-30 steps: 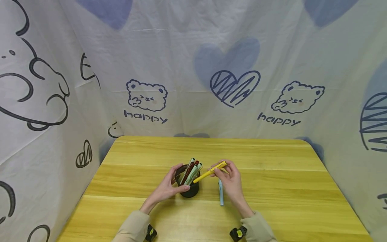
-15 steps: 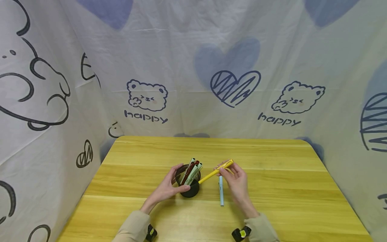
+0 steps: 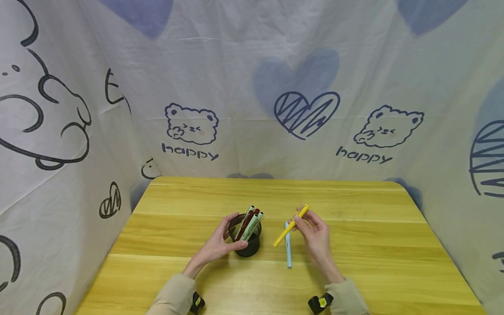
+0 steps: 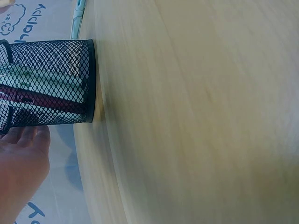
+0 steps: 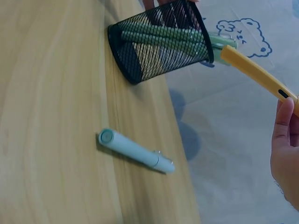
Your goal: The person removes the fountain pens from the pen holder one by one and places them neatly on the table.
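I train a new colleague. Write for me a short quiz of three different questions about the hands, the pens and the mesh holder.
1. True or false: the right hand holds the yellow pen.
2. Where is the light blue pen? A in the mesh holder; B flat on the table; C in the left hand.
3. What does the left hand grip?

Key
1. True.
2. B, on the table.
3. The black mesh holder.

Wooden table (image 3: pixel 354 245) stretching under and beyond both hands, white cloth backdrop (image 3: pixel 244 65) hanging behind and to either side of them, showing blue hearts, sketched bears (image 3: pixel 191 124) and the word happy
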`<state>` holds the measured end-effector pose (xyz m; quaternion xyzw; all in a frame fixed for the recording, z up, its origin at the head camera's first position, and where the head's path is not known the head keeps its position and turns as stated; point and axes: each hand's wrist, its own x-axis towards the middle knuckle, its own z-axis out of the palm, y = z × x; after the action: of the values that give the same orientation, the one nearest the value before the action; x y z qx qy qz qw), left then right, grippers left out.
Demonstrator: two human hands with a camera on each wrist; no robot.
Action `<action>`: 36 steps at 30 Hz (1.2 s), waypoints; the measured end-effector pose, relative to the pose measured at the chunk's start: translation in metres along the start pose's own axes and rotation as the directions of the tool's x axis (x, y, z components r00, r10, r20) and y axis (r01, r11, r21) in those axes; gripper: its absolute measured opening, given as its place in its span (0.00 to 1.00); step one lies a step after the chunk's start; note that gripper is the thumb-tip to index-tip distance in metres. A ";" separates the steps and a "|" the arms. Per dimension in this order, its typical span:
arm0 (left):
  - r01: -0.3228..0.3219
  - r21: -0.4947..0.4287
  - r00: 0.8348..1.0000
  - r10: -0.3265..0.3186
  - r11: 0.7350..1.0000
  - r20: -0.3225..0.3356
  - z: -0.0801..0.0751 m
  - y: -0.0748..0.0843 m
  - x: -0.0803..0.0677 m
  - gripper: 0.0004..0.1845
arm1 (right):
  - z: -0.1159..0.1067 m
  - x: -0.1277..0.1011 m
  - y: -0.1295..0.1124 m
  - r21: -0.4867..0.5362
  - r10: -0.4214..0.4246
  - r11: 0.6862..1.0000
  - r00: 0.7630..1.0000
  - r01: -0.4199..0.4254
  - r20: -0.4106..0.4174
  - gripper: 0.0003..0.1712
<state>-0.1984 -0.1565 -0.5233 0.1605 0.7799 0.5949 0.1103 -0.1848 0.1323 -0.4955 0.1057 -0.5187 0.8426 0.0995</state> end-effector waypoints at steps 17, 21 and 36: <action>-0.004 -0.011 1.000 0.004 1.000 0.006 0.000 0.002 -0.001 0.50 | -0.020 0.004 0.005 -0.189 0.099 0.975 0.992 -0.112 -0.079 0.23; 0.000 -0.011 1.000 0.000 1.000 0.005 0.000 0.001 -0.001 0.50 | -0.026 0.005 0.005 -0.240 0.125 0.961 0.989 -0.140 -0.075 0.23; 0.000 -0.003 1.000 0.000 1.000 0.008 -0.001 0.001 0.000 0.50 | -0.043 0.007 0.016 -0.393 0.264 0.864 0.948 -0.314 -0.178 0.25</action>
<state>-0.1983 -0.1569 -0.5225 0.1626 0.7785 0.5955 0.1137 -0.1992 0.1645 -0.5257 -0.0471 -0.6895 0.7224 0.0228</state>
